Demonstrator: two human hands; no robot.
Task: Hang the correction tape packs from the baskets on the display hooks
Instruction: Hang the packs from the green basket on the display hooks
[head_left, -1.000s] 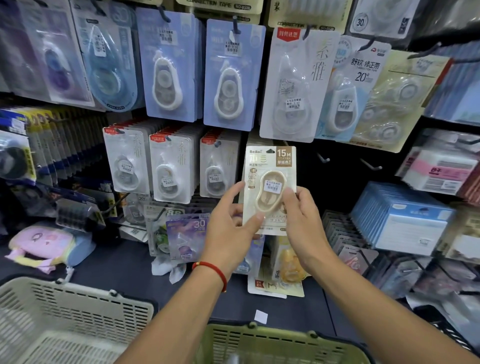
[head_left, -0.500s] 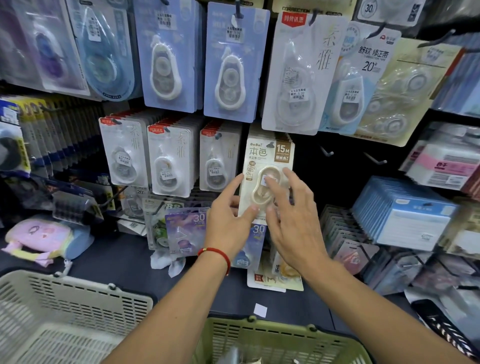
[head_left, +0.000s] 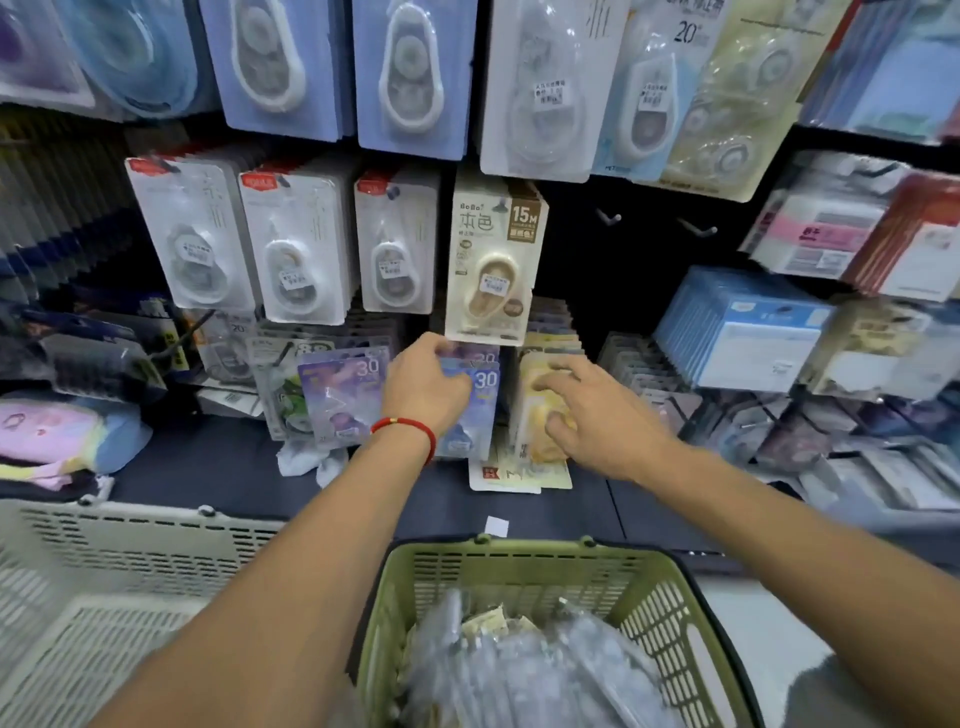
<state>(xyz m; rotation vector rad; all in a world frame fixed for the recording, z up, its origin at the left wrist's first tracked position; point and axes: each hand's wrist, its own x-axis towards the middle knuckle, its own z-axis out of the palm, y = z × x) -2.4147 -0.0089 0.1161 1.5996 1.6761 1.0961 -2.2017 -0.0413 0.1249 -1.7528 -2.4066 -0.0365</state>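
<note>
Your left hand (head_left: 426, 387) curls loosely, holding nothing, against the purple "30" packs (head_left: 480, 395); your right hand (head_left: 597, 415) is spread open over the yellow pack (head_left: 540, 415) — both empty. Just above your left knuckles hangs the beige carded correction tape pack (head_left: 493, 260) on its hook. Below your wrists sits the green plastic basket (head_left: 519, 566) — packs inside.

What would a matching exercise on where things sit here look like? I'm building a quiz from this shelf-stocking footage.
Match each thing to its place.

1. beige 15M pack
2. green basket
3. cream basket
4. red wrist cord

A. bottom left, beside the other basket
B. on the left hand
C. hanging on a hook, above both hands
D. bottom centre, holding wrapped packs

Pairs: 1-C, 2-D, 3-A, 4-B
</note>
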